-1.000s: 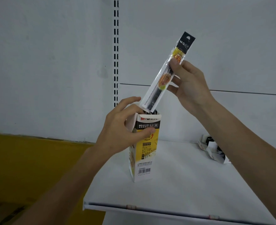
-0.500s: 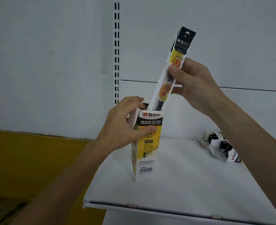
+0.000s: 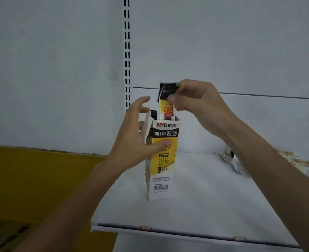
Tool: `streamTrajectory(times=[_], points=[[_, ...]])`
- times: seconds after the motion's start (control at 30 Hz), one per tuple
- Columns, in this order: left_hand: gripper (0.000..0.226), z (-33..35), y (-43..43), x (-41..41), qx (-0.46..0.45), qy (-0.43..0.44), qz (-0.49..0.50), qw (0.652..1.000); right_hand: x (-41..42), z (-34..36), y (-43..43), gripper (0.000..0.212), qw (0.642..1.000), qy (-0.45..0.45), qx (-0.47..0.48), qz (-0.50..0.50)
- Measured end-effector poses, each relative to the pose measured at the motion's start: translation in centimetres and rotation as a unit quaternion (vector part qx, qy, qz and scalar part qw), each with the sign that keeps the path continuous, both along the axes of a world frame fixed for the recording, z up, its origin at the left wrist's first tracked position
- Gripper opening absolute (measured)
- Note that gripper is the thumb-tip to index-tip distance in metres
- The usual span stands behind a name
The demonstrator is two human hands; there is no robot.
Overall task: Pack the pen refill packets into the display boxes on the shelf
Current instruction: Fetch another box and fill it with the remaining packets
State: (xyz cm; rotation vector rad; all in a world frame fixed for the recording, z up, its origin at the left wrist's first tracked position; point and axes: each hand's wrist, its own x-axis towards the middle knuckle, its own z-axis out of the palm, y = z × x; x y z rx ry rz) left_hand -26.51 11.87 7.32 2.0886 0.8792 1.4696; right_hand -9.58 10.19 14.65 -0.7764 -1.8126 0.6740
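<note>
A tall yellow, black and white display box (image 3: 162, 171) stands upright on the white shelf (image 3: 204, 206), its top flap open to the left. My left hand (image 3: 133, 135) holds the box near its top, thumb across the yellow front. My right hand (image 3: 195, 104) pinches the black top of a pen refill packet (image 3: 167, 106), which is sunk most of its length into the box. Only its black header and yellow label stick out. The dark tops of other packets show inside the box.
More packets and torn packaging (image 3: 231, 157) lie at the back right of the shelf, partly behind my right forearm, with printed cards (image 3: 303, 164) further right. A slotted upright (image 3: 126, 51) runs up the white wall. Yellow floor (image 3: 31, 179) lies left of the shelf edge.
The packet has slid down into the box, from mostly out to mostly in. My right hand has come down with it and shifted its grip to the black header.
</note>
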Motion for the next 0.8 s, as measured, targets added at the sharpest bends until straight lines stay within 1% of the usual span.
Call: streamTrajectory(times=[0.03,0.1,0.2,0.33,0.4,0.5,0.57,0.63,0.7,0.73,0.8], points=[[0.087,-0.1,0.0,0.0,-0.002,-0.013,0.002,1.000,0.0,-0.3,-0.2,0.001,0.999,-0.043,-0.005,-0.010],[0.087,-0.2,-0.1,0.1,-0.008,-0.034,0.024,0.999,0.0,-1.0,-0.4,0.008,0.994,-0.099,-0.013,-0.033],[0.089,-0.6,-0.1,0.3,-0.037,-0.052,0.051,0.997,0.4,-1.1,-0.8,0.010,0.989,-0.126,0.002,-0.075],[0.092,-1.5,0.1,0.3,-0.130,-0.116,0.031,0.984,0.1,-1.5,-1.5,0.018,0.979,-0.148,0.058,-0.126],[0.090,-1.9,0.2,0.2,-0.141,-0.137,0.035,0.980,-0.4,-2.1,-1.9,0.023,0.974,-0.164,0.077,-0.139],[0.088,-2.1,0.1,0.1,-0.151,-0.146,0.032,0.977,-1.4,-2.9,-2.0,0.035,0.953,-0.221,0.132,-0.158],[0.087,-2.0,0.0,0.1,-0.161,-0.144,0.028,0.976,-1.8,-2.7,-1.9,0.040,0.946,-0.252,0.136,-0.155],[0.084,-1.9,-0.1,0.0,-0.172,-0.144,0.023,0.974,-1.6,-2.0,-2.0,0.032,0.950,-0.255,0.109,-0.143],[0.079,-1.8,-0.1,-0.2,-0.181,-0.133,0.025,0.974,-1.2,-1.1,-2.1,0.018,0.959,-0.222,0.117,-0.134],[0.076,-1.8,-0.2,-0.3,-0.186,-0.127,0.026,0.974,-1.0,-0.9,-2.2,0.015,0.961,-0.202,0.135,-0.133],[0.073,-1.7,-0.2,-0.4,-0.193,-0.120,0.023,0.974,-0.9,-0.8,-2.2,0.017,0.965,-0.178,0.143,-0.125]])
